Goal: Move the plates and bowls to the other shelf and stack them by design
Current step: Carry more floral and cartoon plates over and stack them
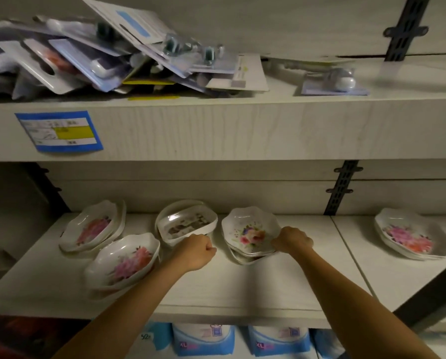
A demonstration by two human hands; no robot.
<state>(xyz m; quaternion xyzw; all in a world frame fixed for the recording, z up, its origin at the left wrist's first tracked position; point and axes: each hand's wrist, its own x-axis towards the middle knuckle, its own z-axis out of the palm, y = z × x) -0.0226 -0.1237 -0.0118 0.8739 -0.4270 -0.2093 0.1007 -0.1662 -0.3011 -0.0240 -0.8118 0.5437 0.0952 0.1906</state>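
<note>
Five groups of scalloped white dishes stand on the middle shelf (pixel 242 286), all well back from its front edge. The right hand (pixel 292 240) reaches in palm down, and its fingers (pixel 276 244) curl over the front right rim of the rose-print bowl stack (pixel 250 234), grasping it. This stack stands near the middle of the shelf, and its lower bowls sit slightly askew under the top one.

Just left of it, the left hand (pixel 194 251) is clenched into a fist, with the knuckles against the front rim of the squarish bowl stack (pixel 185 224). This stack has a dark, faded print. Whether the fingers of this hand actually hold the rim cannot be told.

Towards the left end of the shelf, a pink-flower bowl stack (pixel 95 226) stands at the back, tilted up to the right. A second pink-flower stack (pixel 124 263) lies in front of it, nearer the front edge. Beyond a seam in the shelf, on the neighbouring board at the right, another low stack of pink-flower bowls (pixel 411 235) stands well apart from the hands.

The upper shelf (pixel 242 125) carries a jumbled heap of blister packs (pixel 113 55) at its left. A blue price label (pixel 58 132) is stuck on its front face. Below the middle shelf, blue and white packages (pixel 203 340) marked XL stand in a row
</note>
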